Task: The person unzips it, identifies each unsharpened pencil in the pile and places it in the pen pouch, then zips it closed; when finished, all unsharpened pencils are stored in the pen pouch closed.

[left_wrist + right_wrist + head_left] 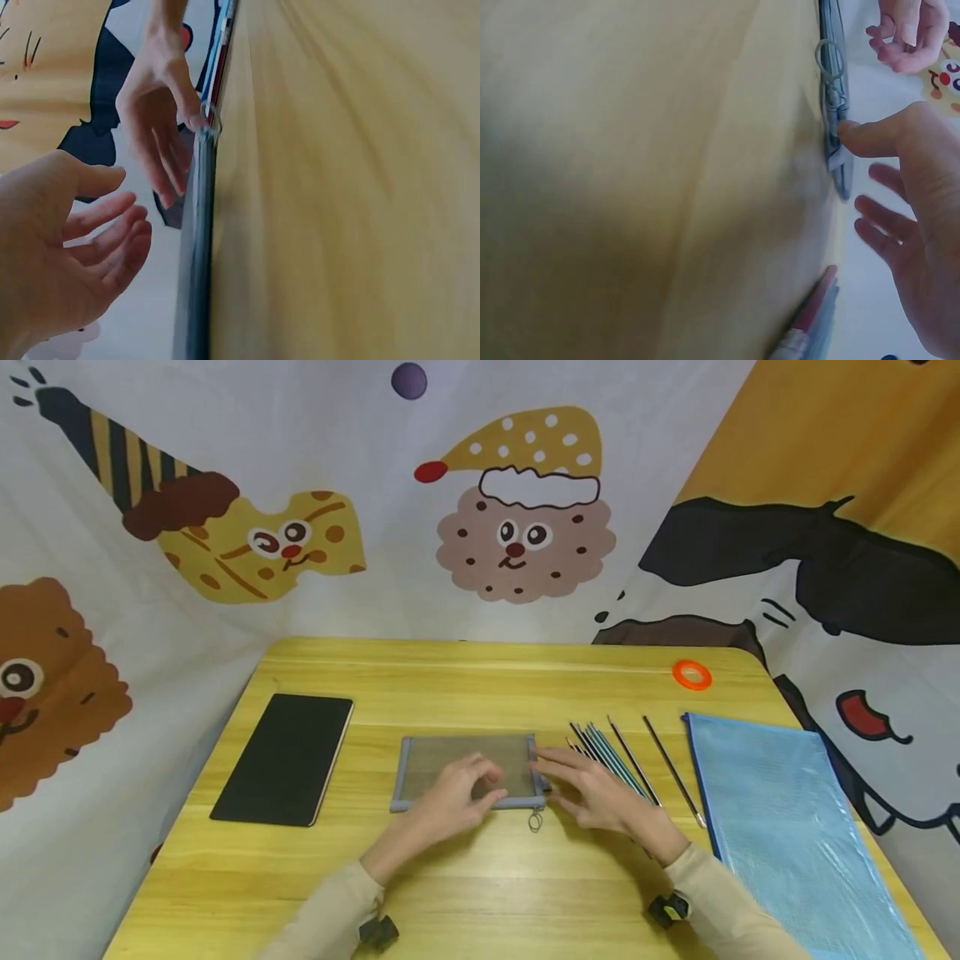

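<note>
A flat mesh pencil case (442,764) with grey edging lies at the middle of the table, its zip ring (535,821) hanging off the near right corner. Over its front part hovers my left hand (453,793), fingers loosely bent and holding nothing. My right hand (596,789) is at the case's right end; in the right wrist view its thumb (870,139) touches or nearly touches the case (832,97) by the zip. The other fingers of that hand are spread. Several pencils (611,756) lie just right of it, partly hidden by the hand.
On the left lies a black notebook (285,760). A blue zip folder (780,810) covers the table's right side, with an orange ring (692,675) behind it. One dark pencil (673,768) lies apart beside the folder. A printed cloth (360,602) hangs behind the table.
</note>
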`<state>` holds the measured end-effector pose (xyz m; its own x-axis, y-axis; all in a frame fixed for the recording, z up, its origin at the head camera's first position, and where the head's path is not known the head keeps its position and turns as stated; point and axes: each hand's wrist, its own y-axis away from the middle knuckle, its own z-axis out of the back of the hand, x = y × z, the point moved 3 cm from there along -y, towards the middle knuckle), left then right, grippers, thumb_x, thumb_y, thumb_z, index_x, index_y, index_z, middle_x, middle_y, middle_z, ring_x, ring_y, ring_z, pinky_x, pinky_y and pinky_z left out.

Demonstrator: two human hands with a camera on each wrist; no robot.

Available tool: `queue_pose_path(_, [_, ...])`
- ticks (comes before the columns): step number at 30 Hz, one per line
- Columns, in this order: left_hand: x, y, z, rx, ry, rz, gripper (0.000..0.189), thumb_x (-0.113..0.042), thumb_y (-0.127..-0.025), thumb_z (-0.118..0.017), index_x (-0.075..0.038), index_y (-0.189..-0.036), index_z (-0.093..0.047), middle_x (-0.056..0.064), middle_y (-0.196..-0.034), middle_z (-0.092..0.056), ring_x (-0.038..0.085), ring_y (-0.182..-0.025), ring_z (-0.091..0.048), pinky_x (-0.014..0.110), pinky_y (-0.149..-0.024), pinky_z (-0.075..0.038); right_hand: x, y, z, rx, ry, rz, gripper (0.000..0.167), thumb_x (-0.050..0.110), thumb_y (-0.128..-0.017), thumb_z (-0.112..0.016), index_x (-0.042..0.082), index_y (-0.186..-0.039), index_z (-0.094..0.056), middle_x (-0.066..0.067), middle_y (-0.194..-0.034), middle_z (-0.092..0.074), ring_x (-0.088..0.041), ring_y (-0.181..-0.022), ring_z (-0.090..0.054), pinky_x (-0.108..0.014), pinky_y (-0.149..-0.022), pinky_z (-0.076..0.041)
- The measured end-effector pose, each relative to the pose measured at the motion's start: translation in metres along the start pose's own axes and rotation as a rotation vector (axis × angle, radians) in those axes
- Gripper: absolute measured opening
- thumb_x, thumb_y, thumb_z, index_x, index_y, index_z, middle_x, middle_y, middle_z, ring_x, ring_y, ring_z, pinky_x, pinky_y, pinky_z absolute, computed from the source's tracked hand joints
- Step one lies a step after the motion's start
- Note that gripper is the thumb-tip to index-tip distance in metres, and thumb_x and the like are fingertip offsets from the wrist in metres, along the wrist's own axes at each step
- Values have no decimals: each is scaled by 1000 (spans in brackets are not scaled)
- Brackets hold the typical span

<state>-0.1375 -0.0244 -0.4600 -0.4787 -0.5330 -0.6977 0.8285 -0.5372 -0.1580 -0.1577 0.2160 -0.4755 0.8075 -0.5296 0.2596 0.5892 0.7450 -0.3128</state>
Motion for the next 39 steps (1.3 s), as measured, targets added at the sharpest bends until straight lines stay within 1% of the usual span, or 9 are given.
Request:
queue_pose_path(4, [-2, -5, -16, 25, 100, -1, 19, -13, -94, -70, -2, -111, -69, 4, -101, -67, 8, -86, -60, 14, -77, -57, -3, 2, -5, 4, -89, -24, 57, 10, -80, -85, 7, -133, -65, -20, -147, -55, -39, -130, -58, -49, -104, -56])
queue_pose_path(8, [-7, -11, -31, 45, 118, -16, 18, -13, -91, -75, -3, -105, -71, 5, -97, -67, 7, -82, -60, 12, -74, -57, -4, 4, -9, 8, -157, -46, 54, 6, -80, -84, 9, -131, -67, -17, -146, -57, -38, -131, -58, -50, -105, -55])
queue_pose_path(11, [-10, -14, -41, 54, 77, -8, 18, -17, -88, -79, -5, -99, -71, 4, -94, -67, 8, -81, -60, 12, -73, -56, -3, 5, -12, 3, -183, -40, 50, 2, -80, -83, 10, -128, -69, -15, -144, -60, -38, -131, -58, -52, -105, -55])
queue_pose_path(15, [-12, -14, -51, 63, -12, 27, 25, -28, -84, -85, -10, -92, -70, -1, -91, -66, 8, -82, -60, 11, -73, -53, -3, 6, -14, -2, -211, -39, 44, -1, -80, -81, 9, -121, -72, -14, -139, -64, -38, -130, -59, -47, -102, -57])
queue_pose_path(19, [-13, -13, -58, 43, -70, 49, 31, -36, -79, -88, -13, -87, -68, -4, -89, -63, 8, -83, -58, 13, -74, -51, -5, 6, -16, 0, -231, -61, 40, -1, -80, -81, 10, -118, -74, -12, -136, -66, -36, -129, -60, -47, -104, -56])
queue_pose_path(25, [-14, -12, -61, -7, -45, 41, 18, -24, -84, -84, -14, -83, -69, -4, -86, -64, 7, -81, -56, 13, -74, -49, -7, 7, -18, 22, -268, -102, 38, 3, -84, -80, 12, -120, -74, -7, -137, -66, -32, -132, -58, -47, -107, -53])
queue_pose_path(29, [-12, -13, -59, -42, 58, 12, 7, -12, -88, -79, -10, -86, -73, -1, -83, -68, 3, -73, -57, 11, -69, -52, -9, 8, -18, 18, -300, -126, 38, 3, -85, -80, 13, -121, -73, -6, -137, -66, -30, -132, -58, -44, -107, -54])
queue_pose_path(34, [-8, -15, -54, -85, 207, 22, 3, -5, -88, -76, -3, -90, -75, 6, -83, -74, -1, -67, -60, 9, -61, -56, -9, 9, -19, -16, -308, -118, 39, 4, -83, -81, 13, -121, -74, -7, -135, -67, -32, -129, -61, -44, -104, -56])
queue_pose_path(39, [-7, -17, -48, -135, 249, 58, 6, -7, -89, -76, -2, -87, -76, 8, -82, -76, 1, -65, -62, 11, -59, -57, -10, 11, -20, -74, -348, -115, 40, 3, -81, -82, 13, -118, -75, -9, -131, -69, -36, -124, -64, -47, -102, -56])
